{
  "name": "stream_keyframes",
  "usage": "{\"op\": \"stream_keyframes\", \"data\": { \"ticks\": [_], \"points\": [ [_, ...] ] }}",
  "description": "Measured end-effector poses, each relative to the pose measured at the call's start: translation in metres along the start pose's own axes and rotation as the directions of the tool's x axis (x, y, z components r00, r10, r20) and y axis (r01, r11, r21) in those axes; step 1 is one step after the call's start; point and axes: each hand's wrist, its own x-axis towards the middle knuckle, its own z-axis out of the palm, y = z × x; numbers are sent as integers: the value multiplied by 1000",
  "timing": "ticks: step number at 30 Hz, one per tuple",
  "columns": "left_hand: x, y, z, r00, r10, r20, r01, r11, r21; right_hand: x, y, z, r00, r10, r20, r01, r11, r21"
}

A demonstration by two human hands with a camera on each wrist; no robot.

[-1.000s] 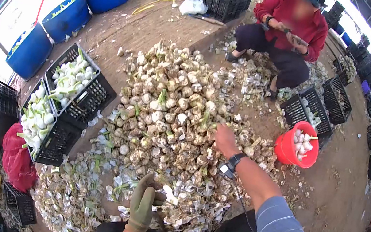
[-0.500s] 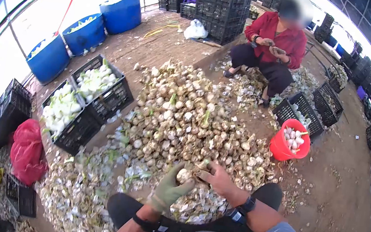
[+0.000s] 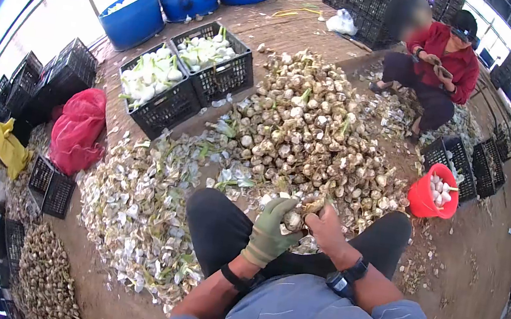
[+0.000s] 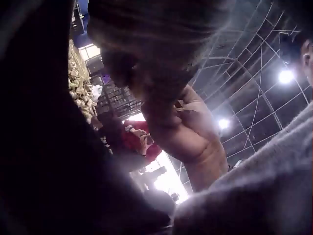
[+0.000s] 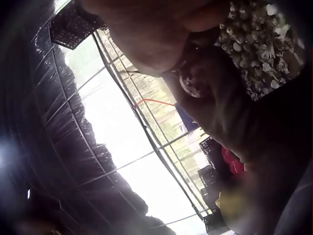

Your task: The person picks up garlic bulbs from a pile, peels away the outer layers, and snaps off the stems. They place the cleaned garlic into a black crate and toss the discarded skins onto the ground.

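My left hand [image 3: 272,228], in a greenish glove, grips a garlic bulb [image 3: 292,220] low in front of my body, between my knees. Against the bulb's other side, my bare right hand [image 3: 328,232] pinches its brown, dry outer skin [image 3: 313,205]. The right wrist view shows part of the pale bulb [image 5: 190,85] between both hands. In the dark left wrist view, the right hand [image 4: 188,132] is bent close beside the glove. Just beyond my knees rises a big heap of unpeeled garlic [image 3: 312,128].
Loose garlic skins [image 3: 136,214] cover the ground at left. Two black crates [image 3: 165,107] of white garlic stand behind them. A red bucket [image 3: 424,193] with bulbs is at right. A person in red [image 3: 444,72] squats beyond the heap. Blue tubs [image 3: 132,21] line the back.
My right hand has come back from the heap with a garlic bulb to my left hand, which now grips it. Both hands have drawn closer to my body, and the head view has shifted.
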Motion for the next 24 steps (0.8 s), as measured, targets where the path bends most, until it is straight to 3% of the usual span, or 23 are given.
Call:
{"op": "stream_keyframes", "data": {
  "ticks": [3, 4, 5, 7, 8, 9, 10, 11, 12, 13, 14, 15, 16, 17, 18, 19, 20, 21, 23, 24],
  "points": [
    [-10, -10, 7, 991, -132, 25, 134, 974, -184, 3, 2, -7, 994, -73, 76, 85, 982, -167],
    [-11, -5, 9, 886, -423, 192, 446, 660, -604, 4, -3, -12, 984, -16, 177, 13, 1000, 17],
    [-7, -5, 2, 801, -515, 305, 562, 471, -680, 3, -10, -23, 972, 55, 230, -92, 984, 150],
    [-9, -6, -4, 741, -517, 430, 610, 250, -752, -6, -29, -39, 948, 145, 283, -247, 898, 365],
    [-8, -6, -5, 735, -525, 429, 631, 299, -716, -11, -39, -40, 946, 174, 274, -287, 844, 454],
    [-5, -5, -6, 730, -534, 426, 649, 346, -678, -8, -32, -43, 953, 225, 202, -249, 963, 105],
    [-4, -5, -7, 726, -543, 421, 663, 393, -637, -1, -18, -49, 963, 243, 119, -205, 943, -263],
    [-7, -10, -2, 776, -504, 379, 618, 491, -614, 5, -6, -55, 973, 227, 39, -160, 787, -596],
    [-12, -19, 8, 823, -460, 333, 563, 586, -582, 2, 4, -61, 996, -64, 59, 86, 613, -785],
    [-12, -26, 11, 868, -417, 269, 495, 683, -537, 5, 28, -69, 986, -163, 45, 131, 571, -811],
    [-6, -13, 8, 885, -402, 234, 460, 678, -573, 0, 17, -55, 987, -158, -37, 82, 682, -727],
    [-4, -14, 4, 868, -401, 292, 495, 738, -458, 10, 52, -68, 989, -144, -28, 96, 781, -618],
    [-8, -14, 6, 833, -444, 331, 553, 697, -457, 1, 5, -44, 975, 208, -73, -218, 855, -470],
    [-17, -35, 24, 987, -147, 65, 160, 928, -336, 7, 44, -55, 989, 92, -114, -135, 870, -474],
    [-20, -35, 24, 998, -64, 23, 67, 982, -176, 9, 57, -52, 982, 40, -182, -137, 818, -558],
    [-18, -38, 28, 1000, -11, -3, 9, 953, -303, 6, 24, -25, 981, 133, -139, -170, 938, -303],
    [-18, -29, 26, 1000, -4, -14, 1, 987, -162, 4, 26, -26, 987, 143, -78, -144, 990, -8],
    [-17, -23, 20, 1000, 1, -12, -2, 1000, -29, 19, 64, -53, 976, 202, -78, -201, 979, 18],
    [-13, -10, 14, 984, -140, 107, 139, 990, 15, 24, 74, -60, 975, 213, -57, -211, 976, 45],
    [-16, -18, 22, 996, -64, 54, 58, 992, 114, 27, 81, -64, 983, 181, -40, -178, 981, 71]
  ]
}}
